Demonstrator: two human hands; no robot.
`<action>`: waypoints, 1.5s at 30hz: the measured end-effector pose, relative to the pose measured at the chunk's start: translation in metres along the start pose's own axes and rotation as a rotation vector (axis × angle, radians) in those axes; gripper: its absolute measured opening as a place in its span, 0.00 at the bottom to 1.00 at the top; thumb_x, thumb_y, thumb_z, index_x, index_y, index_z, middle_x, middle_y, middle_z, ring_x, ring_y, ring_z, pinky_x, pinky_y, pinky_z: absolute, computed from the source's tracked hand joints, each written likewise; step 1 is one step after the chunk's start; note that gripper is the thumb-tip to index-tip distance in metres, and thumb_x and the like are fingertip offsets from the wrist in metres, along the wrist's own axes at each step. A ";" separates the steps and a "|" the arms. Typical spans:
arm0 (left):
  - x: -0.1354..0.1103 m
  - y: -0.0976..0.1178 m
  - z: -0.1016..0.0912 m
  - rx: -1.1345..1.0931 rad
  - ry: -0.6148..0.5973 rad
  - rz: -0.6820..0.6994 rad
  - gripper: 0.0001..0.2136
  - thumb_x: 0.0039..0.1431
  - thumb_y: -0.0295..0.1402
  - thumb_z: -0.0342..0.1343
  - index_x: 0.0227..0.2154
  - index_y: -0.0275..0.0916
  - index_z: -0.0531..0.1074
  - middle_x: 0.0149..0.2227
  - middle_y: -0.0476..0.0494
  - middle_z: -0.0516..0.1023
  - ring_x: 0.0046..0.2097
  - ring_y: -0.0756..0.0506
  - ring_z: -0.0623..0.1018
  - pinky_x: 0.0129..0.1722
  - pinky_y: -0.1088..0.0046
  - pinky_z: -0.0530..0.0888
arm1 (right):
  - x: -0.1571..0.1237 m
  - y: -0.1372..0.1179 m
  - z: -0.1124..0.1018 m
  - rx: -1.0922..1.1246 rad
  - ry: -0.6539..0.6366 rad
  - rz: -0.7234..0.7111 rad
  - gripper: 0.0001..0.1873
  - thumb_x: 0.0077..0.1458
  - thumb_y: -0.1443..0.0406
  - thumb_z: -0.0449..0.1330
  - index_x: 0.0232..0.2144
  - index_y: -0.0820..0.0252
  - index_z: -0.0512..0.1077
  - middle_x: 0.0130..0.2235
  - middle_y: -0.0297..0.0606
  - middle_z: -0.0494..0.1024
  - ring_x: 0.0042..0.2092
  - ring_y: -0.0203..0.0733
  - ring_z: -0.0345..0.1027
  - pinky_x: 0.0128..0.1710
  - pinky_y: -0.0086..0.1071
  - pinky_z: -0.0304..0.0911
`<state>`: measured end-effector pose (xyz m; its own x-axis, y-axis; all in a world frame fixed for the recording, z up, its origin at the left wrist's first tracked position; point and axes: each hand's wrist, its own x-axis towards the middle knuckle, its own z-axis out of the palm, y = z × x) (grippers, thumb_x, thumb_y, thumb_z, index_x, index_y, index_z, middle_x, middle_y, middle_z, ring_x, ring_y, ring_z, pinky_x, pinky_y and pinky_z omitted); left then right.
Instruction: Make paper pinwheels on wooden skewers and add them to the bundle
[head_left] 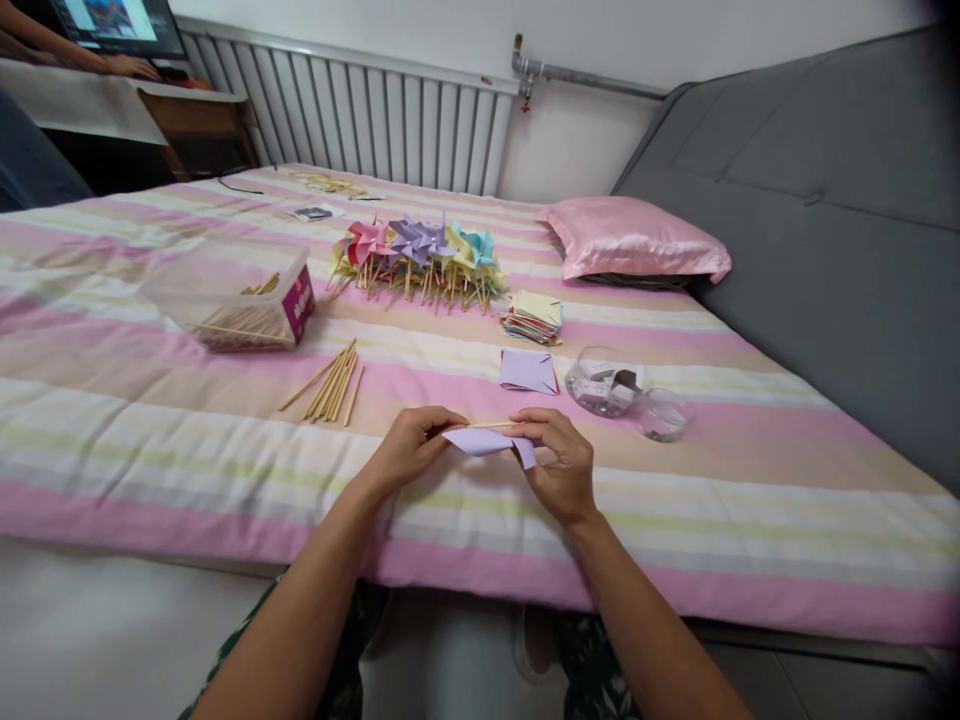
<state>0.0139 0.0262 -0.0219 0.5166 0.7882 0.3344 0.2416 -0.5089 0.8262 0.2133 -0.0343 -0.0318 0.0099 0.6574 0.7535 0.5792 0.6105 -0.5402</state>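
Observation:
My left hand (409,448) and my right hand (559,462) meet over the near part of the striped bed cover (150,440). Between them they hold a thin wooden stick (486,425) and a folded lilac paper piece (487,442). The left hand pinches the stick's left end; the right hand's fingers close on the paper and the stick's right end. A loose bunch of sticks (330,385) lies to the left, beyond my hands. Another lilac paper (528,371) lies just beyond my right hand.
A row of finished paper pinwheels (416,258) lies mid-bed, a stack of coloured paper squares (534,317) to its right. A clear box with sticks (240,295) stands left. Two small clear containers (622,395) sit right. Pink pillow (634,240), grey headboard (825,200), another person's arm (67,55) far left.

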 end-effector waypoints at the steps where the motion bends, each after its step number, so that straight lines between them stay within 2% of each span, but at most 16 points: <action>1: 0.000 0.000 0.000 0.005 0.008 0.004 0.10 0.50 0.26 0.50 0.32 0.34 0.76 0.31 0.42 0.80 0.33 0.47 0.77 0.32 0.74 0.72 | 0.000 0.000 0.000 -0.003 0.003 0.003 0.08 0.51 0.71 0.59 0.33 0.55 0.75 0.38 0.39 0.77 0.41 0.43 0.71 0.41 0.40 0.66; 14: 0.000 -0.006 0.003 0.009 0.063 0.009 0.11 0.47 0.23 0.51 0.32 0.35 0.76 0.30 0.43 0.80 0.31 0.48 0.76 0.32 0.74 0.72 | -0.002 0.000 0.002 0.008 0.015 0.030 0.07 0.52 0.69 0.59 0.33 0.54 0.75 0.36 0.39 0.77 0.40 0.43 0.72 0.39 0.38 0.67; 21: 0.000 -0.008 0.005 0.041 0.089 0.030 0.09 0.49 0.23 0.53 0.31 0.35 0.77 0.29 0.45 0.79 0.29 0.50 0.75 0.29 0.76 0.69 | -0.003 -0.001 0.003 0.010 0.026 0.028 0.07 0.51 0.69 0.60 0.33 0.55 0.75 0.36 0.40 0.77 0.39 0.43 0.71 0.38 0.38 0.67; 45: -0.001 -0.003 0.007 0.056 0.139 0.075 0.09 0.49 0.22 0.53 0.31 0.36 0.77 0.29 0.45 0.79 0.28 0.51 0.73 0.27 0.77 0.67 | -0.005 -0.001 0.004 -0.007 0.064 0.039 0.07 0.49 0.69 0.62 0.33 0.54 0.75 0.37 0.40 0.77 0.40 0.44 0.72 0.39 0.39 0.69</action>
<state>0.0185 0.0252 -0.0280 0.4177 0.7852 0.4571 0.2540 -0.5840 0.7710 0.2091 -0.0366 -0.0368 0.0847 0.6507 0.7546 0.5828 0.5819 -0.5672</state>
